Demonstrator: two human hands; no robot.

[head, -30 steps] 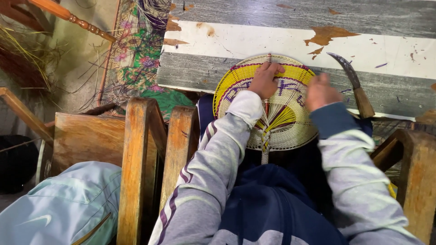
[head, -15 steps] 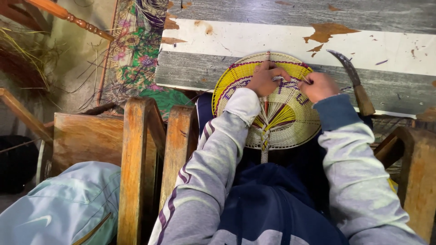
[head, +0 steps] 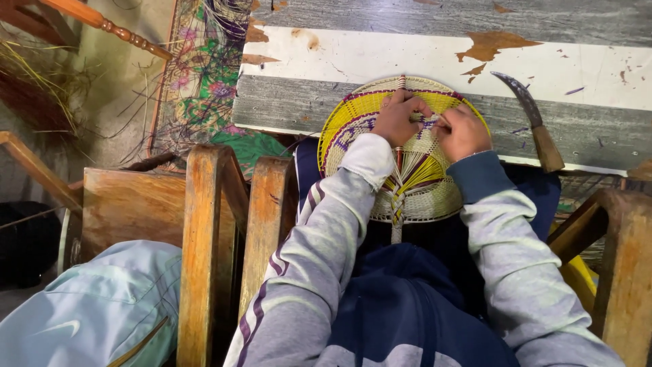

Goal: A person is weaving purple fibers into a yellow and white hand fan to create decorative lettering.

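**Both hands working on the woven fan**

The round woven fan is lying half on the near edge of the worn painted table, its handle end hanging off toward the person's lap. The left hand is pressing down on the fan's upper middle, fingers curled and pinching at the weave. The right hand is sitting just beside it on the fan, closed in a loose fist, fingertips touching the same spot; a strand between them is too fine to make out. To the right of the fan, a curved knife with a wooden handle is resting on the table. Left of the fan, wooden chair arms are standing side by side, and beyond them a floral cloth is spreading over the floor.
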